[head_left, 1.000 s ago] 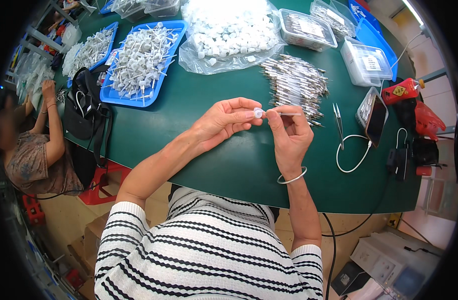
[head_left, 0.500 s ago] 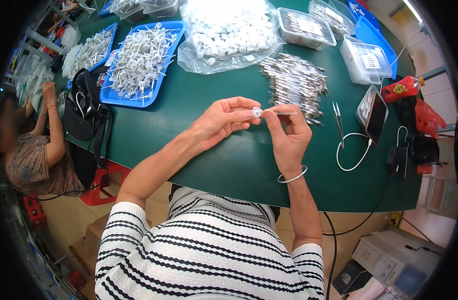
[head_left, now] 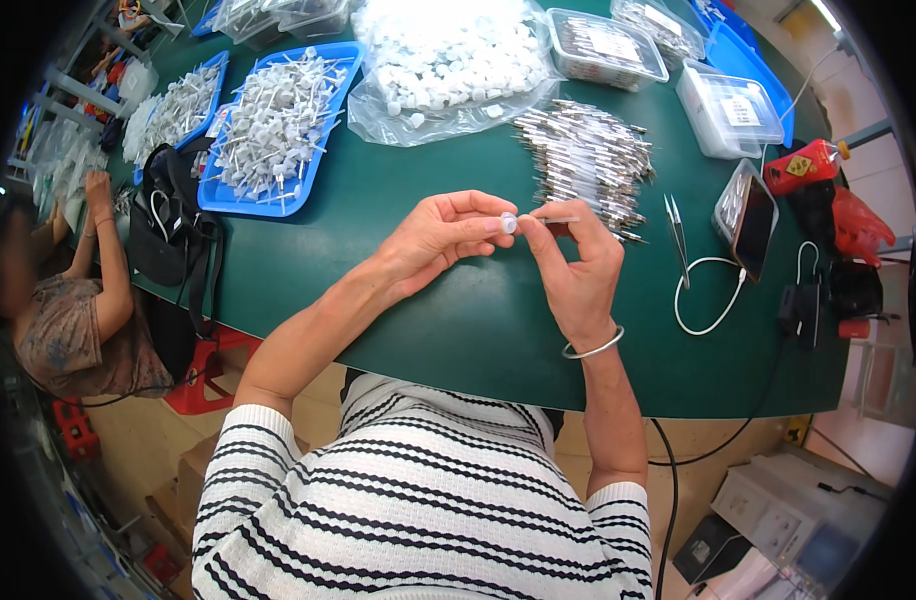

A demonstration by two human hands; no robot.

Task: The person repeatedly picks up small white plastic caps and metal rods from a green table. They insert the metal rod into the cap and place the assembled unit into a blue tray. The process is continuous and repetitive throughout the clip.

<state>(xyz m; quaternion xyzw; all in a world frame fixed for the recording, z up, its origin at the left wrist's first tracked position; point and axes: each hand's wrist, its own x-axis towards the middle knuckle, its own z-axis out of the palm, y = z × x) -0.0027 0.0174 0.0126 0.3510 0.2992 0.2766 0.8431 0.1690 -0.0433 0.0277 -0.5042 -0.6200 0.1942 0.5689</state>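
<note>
Between the fingertips of my left hand [head_left: 448, 238] is a small white plastic cap [head_left: 508, 223]. My right hand [head_left: 576, 268] pinches a thin rod [head_left: 556, 219], one end of which meets the cap; how deep it sits I cannot tell. Both hands are above the green table [head_left: 428, 340]. Just beyond my right hand lies a pile of slim metal-and-clear rods [head_left: 586, 160]. Farther off, a clear plastic bag [head_left: 448, 75] lies open with many white caps. To the left, a blue tray [head_left: 278, 130] is heaped with capped rods.
Metal tweezers [head_left: 677, 240] lie right of the rods, beside a white cable [head_left: 683, 318] and a phone [head_left: 754, 235] on a clear box. Plastic boxes [head_left: 606, 50] stand at the back. A black bag [head_left: 163, 230] hangs at the left edge, near another person [head_left: 78, 310].
My right hand has turned slightly and shifted left with the rod, now closer to the cap. The cap has moved a little left; my left hand has hardly moved.
</note>
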